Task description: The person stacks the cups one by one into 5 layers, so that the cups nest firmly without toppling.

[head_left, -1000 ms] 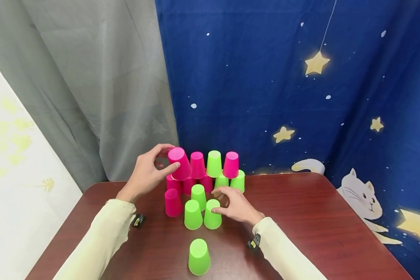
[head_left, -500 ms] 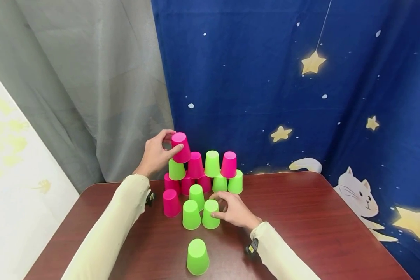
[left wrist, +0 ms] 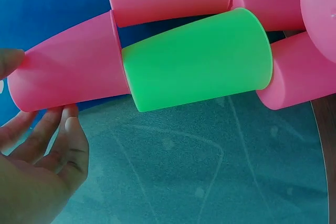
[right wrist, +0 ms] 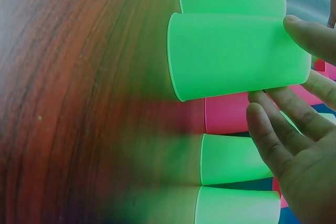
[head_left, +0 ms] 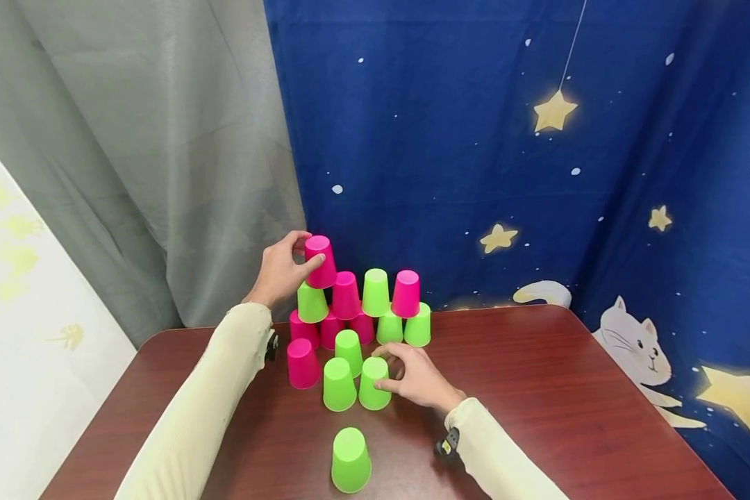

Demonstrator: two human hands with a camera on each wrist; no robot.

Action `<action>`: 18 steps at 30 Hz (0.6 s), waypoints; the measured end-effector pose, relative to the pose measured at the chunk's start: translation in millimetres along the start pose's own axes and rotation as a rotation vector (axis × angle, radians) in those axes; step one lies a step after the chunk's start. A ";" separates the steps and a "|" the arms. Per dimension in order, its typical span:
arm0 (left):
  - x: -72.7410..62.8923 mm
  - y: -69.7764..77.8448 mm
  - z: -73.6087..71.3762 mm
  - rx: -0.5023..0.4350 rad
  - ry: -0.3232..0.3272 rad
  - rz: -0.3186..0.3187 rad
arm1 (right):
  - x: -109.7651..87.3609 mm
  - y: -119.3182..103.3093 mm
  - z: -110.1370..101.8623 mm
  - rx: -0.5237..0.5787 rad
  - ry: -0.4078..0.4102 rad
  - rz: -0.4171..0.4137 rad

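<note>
My left hand (head_left: 280, 271) grips a pink cup (head_left: 319, 264) between thumb and fingers, base up. In the left wrist view that pink cup's rim touches the base of the green cup (left wrist: 199, 61) under it. This green cup is at the left end of a raised row with a pink cup (head_left: 346, 297), a green cup (head_left: 376, 294) and a pink cup (head_left: 405, 295). Near the middle of the table, my right hand (head_left: 419, 377) holds a green cup (head_left: 372, 386) by thumb and fingertips; it stands upside down on the wood.
Below the raised row stand several pink and green cups (head_left: 418, 326). In front of them are a pink cup (head_left: 303, 364) and two green cups (head_left: 339, 386). A lone green cup (head_left: 351, 462) stands nearest me. A blue curtain (head_left: 437, 139) hangs behind the brown table (head_left: 506, 389).
My left hand has risen with the pink cup from in front of the raised row to the top of its left green cup, then barely moved. The right hand has stayed by its green cup.
</note>
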State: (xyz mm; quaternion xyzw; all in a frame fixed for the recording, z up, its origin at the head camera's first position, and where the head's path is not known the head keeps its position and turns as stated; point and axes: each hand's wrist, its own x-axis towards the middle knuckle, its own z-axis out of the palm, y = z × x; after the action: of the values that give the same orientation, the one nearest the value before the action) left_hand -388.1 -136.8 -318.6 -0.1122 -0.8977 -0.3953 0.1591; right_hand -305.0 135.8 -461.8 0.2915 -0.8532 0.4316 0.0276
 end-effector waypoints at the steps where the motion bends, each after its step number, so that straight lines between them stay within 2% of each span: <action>1: 0.7 -0.1 0.3 0.002 -0.002 -0.002 | -0.2 0.0 0.0 0.000 0.002 0.000; 11: 5.1 0.3 2.6 0.002 -0.046 -0.012 | -1.1 0.1 1.5 0.000 0.015 -0.003; 18: 4.6 -0.1 3.1 0.006 -0.053 -0.017 | -1.2 -0.4 2.3 0.008 0.021 -0.004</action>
State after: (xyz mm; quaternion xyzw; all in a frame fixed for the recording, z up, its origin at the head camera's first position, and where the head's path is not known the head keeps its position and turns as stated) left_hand -393.0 -134.3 -318.9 -0.1143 -0.9038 -0.3907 0.1320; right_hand -303.3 134.5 -463.3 0.2887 -0.8505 0.4380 0.0363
